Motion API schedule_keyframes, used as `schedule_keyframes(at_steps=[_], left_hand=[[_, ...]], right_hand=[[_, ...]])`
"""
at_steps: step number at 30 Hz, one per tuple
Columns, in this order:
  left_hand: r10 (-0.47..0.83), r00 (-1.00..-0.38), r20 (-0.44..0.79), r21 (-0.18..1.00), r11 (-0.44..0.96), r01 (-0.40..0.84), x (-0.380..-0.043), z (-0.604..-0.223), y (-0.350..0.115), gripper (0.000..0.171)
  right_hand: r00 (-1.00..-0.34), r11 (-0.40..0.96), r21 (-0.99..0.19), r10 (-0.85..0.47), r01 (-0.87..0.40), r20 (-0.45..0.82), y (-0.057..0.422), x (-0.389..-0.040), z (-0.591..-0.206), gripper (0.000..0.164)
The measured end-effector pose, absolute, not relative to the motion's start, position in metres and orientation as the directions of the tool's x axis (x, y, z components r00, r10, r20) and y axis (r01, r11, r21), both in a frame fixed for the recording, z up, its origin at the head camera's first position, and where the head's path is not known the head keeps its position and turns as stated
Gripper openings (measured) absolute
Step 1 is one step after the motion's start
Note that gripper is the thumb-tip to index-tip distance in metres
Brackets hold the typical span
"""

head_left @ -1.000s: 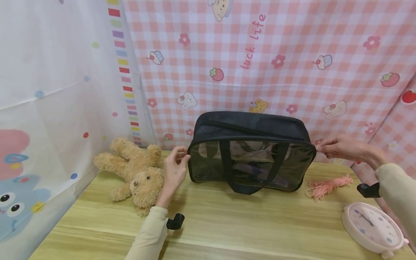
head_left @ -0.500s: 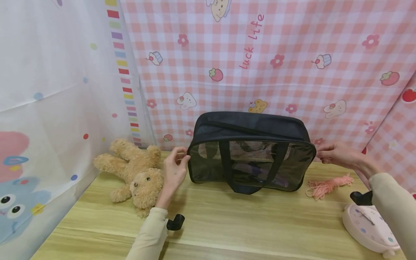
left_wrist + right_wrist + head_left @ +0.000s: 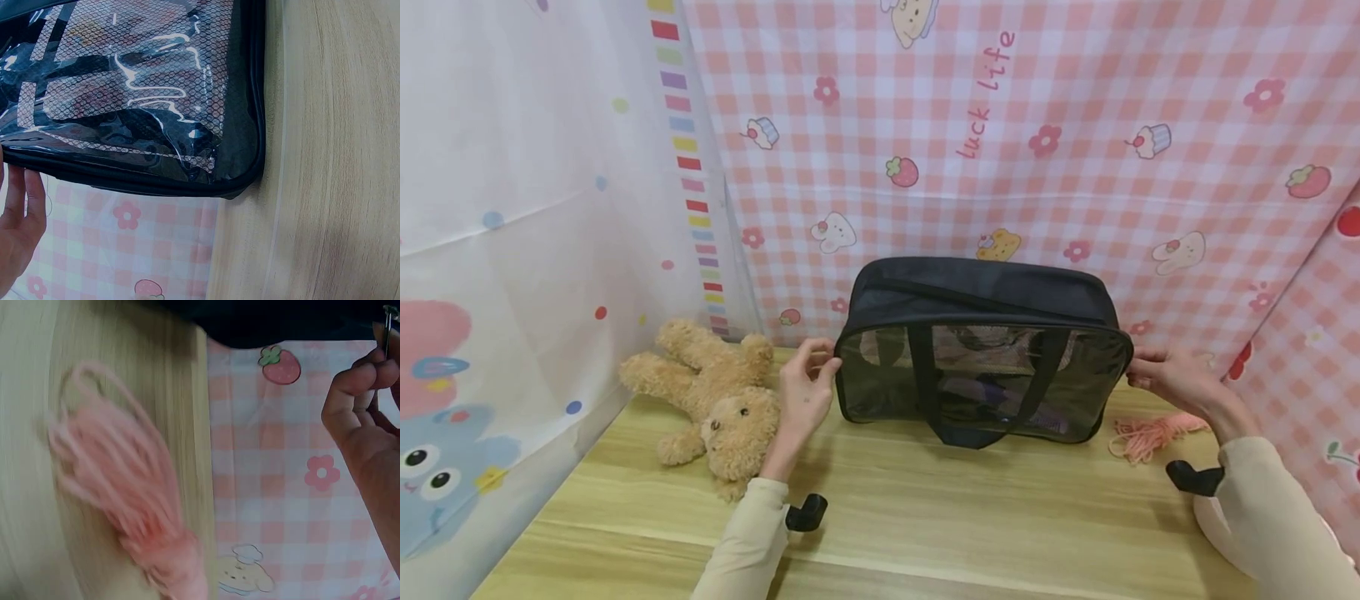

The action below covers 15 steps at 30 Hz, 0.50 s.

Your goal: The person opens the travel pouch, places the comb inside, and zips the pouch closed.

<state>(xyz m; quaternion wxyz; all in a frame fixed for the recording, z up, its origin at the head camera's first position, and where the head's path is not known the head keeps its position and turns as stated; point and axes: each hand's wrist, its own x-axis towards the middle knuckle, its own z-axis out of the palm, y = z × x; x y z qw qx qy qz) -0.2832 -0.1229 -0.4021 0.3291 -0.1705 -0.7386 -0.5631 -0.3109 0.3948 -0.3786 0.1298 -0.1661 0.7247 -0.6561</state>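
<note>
A black bag (image 3: 977, 292) with see-through sides stands upright on the table against the back cloth, its strap handle hanging in front. My left hand (image 3: 805, 387) pinches the upper left edge of the bag between thumb and fingers. At the opposite end, my right hand (image 3: 1180, 379) has its fingers curled at the upper right corner. In the right wrist view they pinch a small metal zipper pull (image 3: 387, 328). Mesh and a purplish patch show dimly through the clear panel (image 3: 125, 87). The bag's far side is hidden.
A tan teddy bear (image 3: 741, 429) lies left of the bag, beside my left wrist. A bundle of pink cord (image 3: 1150, 437) lies to the right. My right forearm mostly covers a pale pink clock (image 3: 1213, 529). Checked cloth (image 3: 970, 200) hangs behind the wooden table (image 3: 925, 508).
My right forearm has swung left and inward, covering most of the clock and part of the cord. The right hand stays at the bag's corner. My left hand and the bag hold still.
</note>
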Motion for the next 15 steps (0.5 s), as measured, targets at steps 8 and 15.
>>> schedule_keyframes(at_steps=[8, 15], left_hand=[[-0.131, -0.703, 0.699, 0.700, 0.327, 0.635, -0.272, -0.391, -0.120, 0.014], [-0.130, -0.710, 0.692, 0.708, 0.316, 0.632, -0.267, -0.387, -0.119, 0.014]], right_hand=[[-0.972, 0.238, -0.959, -0.210, -0.152, 0.102, 0.379, -0.294, -0.387, 0.019], [-0.968, 0.466, -0.854, -0.022, -0.231, 0.249, 0.360, -0.275, -0.389, 0.014]])
